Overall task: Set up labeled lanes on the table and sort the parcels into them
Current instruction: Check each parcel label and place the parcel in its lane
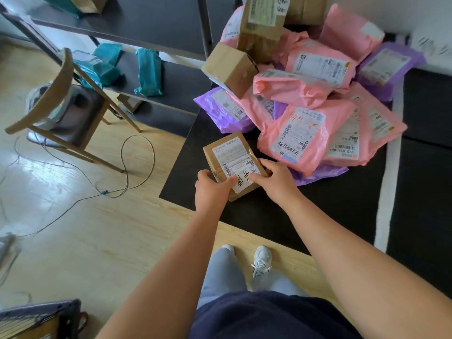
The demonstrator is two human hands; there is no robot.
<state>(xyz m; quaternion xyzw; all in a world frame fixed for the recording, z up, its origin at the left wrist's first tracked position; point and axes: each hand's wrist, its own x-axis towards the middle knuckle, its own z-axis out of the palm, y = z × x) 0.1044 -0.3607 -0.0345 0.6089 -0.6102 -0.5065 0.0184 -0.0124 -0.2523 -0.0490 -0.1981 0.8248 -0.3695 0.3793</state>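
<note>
Cardboard box (230, 152), centre frame: left grip (210, 185) and right grip (275, 179) clasp its near end. Stiff, likely light; hold opposite edges.

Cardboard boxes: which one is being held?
The flat box at the table's near corner, gripped by left hand and right hand; the other boxes sit untouched on the pile.

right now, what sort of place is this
Probably a small parcel-sorting room, maybe home or office: a heap of labelled pink and purple mailers on a dark table, teal parcels on shelving, and a cardboard box held by left hand and right hand.
</note>
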